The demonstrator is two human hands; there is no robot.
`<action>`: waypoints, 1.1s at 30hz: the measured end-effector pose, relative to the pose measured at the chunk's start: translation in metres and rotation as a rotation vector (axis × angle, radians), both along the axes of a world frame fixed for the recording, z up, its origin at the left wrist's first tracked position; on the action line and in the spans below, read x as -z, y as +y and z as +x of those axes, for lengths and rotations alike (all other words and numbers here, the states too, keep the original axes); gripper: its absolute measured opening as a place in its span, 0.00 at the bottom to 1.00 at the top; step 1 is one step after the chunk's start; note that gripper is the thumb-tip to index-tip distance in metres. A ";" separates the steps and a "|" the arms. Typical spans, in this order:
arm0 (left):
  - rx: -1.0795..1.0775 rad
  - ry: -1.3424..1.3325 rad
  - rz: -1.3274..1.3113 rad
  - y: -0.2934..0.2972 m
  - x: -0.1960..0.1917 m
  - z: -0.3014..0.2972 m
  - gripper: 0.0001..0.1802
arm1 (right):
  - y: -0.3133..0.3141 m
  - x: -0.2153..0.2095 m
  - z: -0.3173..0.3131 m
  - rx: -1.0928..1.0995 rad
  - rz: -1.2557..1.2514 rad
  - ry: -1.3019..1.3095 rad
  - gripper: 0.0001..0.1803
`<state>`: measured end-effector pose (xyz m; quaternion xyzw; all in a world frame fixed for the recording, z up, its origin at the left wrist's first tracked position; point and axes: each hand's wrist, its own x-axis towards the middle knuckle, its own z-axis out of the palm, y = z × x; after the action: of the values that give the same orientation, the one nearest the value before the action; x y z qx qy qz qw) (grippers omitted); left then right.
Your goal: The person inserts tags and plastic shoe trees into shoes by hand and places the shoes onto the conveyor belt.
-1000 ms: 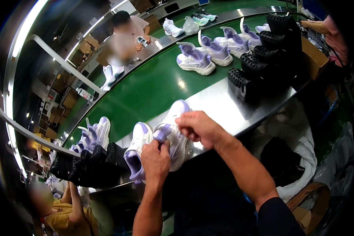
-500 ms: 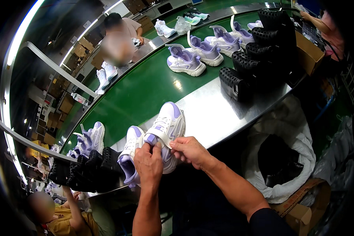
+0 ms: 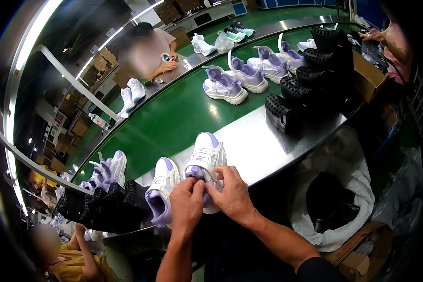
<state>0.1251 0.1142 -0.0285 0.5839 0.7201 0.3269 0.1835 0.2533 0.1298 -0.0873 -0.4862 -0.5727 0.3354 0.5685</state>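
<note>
Bright metal runs along the near edge of the bench [image 3: 249, 150], with green beyond it. At that edge, the left grip [image 3: 188, 196] pinches a white and lilac shoe [image 3: 203, 155] by its opening, and the right grip [image 3: 231, 193] is closed around the opening's other side. The toe points toward the bench's far edge. It looks light, with a soft, padded collar that should give under the fingers and a thick sole that is probably stiffer; it hardly seems fragile, though pale cloth may mark easily. Sole and heel look the firmest places to take hold; the strap would likely flex.

Just left is a matching shoe [image 3: 164, 182], and left of that dark blocks [image 3: 135, 196] line the near edge. Farther right, black blocks [image 3: 278, 115] stand on the metal, with a row of shoes [image 3: 224, 87] on the green behind. Past the far edge sits a person [image 3: 162, 42] in a pale top.
</note>
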 end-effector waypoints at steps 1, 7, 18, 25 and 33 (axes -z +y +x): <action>0.020 -0.012 0.071 -0.005 -0.004 0.001 0.13 | 0.000 -0.002 0.004 -0.041 -0.051 -0.063 0.22; 0.173 0.447 0.421 0.009 -0.036 -0.004 0.13 | 0.006 -0.027 0.004 0.026 0.150 -0.346 0.18; 0.095 0.114 0.494 0.005 0.012 -0.012 0.06 | 0.020 -0.018 0.006 -0.133 0.014 -0.399 0.17; 0.088 0.395 0.431 -0.060 -0.048 -0.014 0.16 | 0.026 -0.015 0.018 -0.109 0.113 -0.473 0.18; 0.059 0.189 0.238 -0.070 0.014 -0.084 0.12 | 0.033 -0.028 -0.029 -0.142 0.285 -0.604 0.12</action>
<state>0.0407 0.0445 -0.0422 0.6507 0.6727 0.3482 0.0539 0.2244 0.1630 -0.0589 -0.4383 -0.7885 0.1316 0.4108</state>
